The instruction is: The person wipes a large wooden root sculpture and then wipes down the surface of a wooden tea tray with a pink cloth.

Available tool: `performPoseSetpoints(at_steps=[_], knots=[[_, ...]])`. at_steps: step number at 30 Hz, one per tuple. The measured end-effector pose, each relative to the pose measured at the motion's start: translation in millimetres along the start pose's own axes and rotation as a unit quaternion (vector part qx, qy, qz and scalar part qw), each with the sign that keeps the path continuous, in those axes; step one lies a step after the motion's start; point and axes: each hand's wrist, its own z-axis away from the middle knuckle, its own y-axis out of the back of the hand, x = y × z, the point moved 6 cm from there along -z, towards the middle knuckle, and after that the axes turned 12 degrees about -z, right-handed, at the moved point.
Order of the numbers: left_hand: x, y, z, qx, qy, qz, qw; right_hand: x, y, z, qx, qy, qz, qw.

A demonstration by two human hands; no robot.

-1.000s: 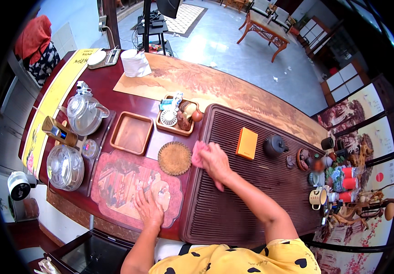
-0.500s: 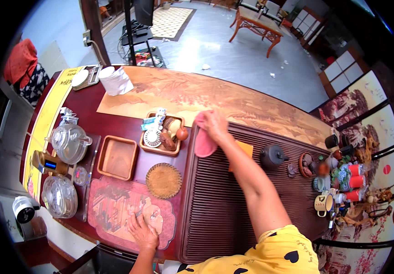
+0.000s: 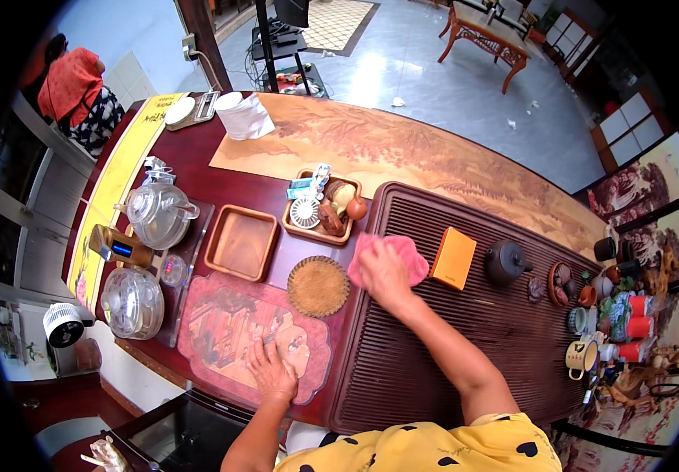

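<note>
My right hand [image 3: 385, 275] presses a pink cloth [image 3: 412, 256] onto the left rim of a dark slatted tea tray [image 3: 434, 370], fingers closed over it. Flat on a red patterned mat [image 3: 212, 340] rests my left hand [image 3: 272, 371], its fingers a little apart and holding nothing. Just left of the cloth is a round fluted dish [image 3: 318, 288] with a brown surface. An orange box [image 3: 453, 258] lies on the tray to the right of the cloth, and a dark teapot [image 3: 504, 262] stands beyond it.
A square wooden tray [image 3: 212, 253] and a wooden box of small tea things [image 3: 317, 234] sit left of the tea tray. Two glass pots [image 3: 158, 214] stand farther left. Cups and ornaments crowd the right end. Someone in a red top [image 3: 72, 90] is at the far left.
My right hand has drawn the cloth nearer along the tray's left rim, uncovering the orange box. My left hand stays on the mat. The whole view has shifted, bringing the person into fuller sight.
</note>
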Motion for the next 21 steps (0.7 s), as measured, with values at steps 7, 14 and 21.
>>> performPoseSetpoints(at_steps=[7, 14, 21], knots=[[-3.5, 1.7, 0.4, 0.037, 0.0, 0.031, 0.999, -77.5, -4.0, 127.1, -0.078, 0.03, -0.068, 0.994], [6.3, 48.7, -41.1, 0.068, -0.018, 0.209, 0.975, -34.2, 66.7, 240.9, 0.029, -0.176, 0.044, 0.983], [124.8, 109.4, -179.3, 0.199, -0.227, 0.194, 0.934, -44.2, 63.8, 270.6, 0.171, -0.344, 0.138, 0.913]])
